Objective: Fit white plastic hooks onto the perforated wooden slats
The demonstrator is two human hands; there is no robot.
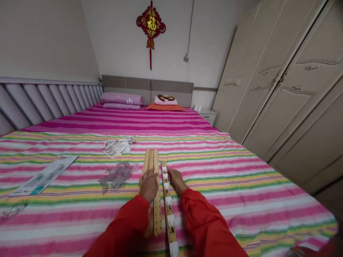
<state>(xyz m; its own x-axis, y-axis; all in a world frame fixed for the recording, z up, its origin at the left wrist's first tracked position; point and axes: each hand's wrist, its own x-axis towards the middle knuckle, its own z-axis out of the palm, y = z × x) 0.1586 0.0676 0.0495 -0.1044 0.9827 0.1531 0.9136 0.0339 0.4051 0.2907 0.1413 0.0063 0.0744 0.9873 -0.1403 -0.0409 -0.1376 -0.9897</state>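
Note:
Several long wooden strips with holes (151,164) lie side by side on the striped bed cover (227,167). My left hand (149,185) rests on top of them, fingers curled down over the wood. Just to the right lies another wooden strip carrying white hooks (168,201). My right hand (176,180) touches its right edge near the far end, fingers bent against it. Both sleeves are red.
A crumpled clear plastic wrapper (117,175) and an opened packet (117,147) lie left of the strips. A long flat package (44,175) sits further left. Pillows (122,99) are at the headboard. A wardrobe (289,89) lines the right side.

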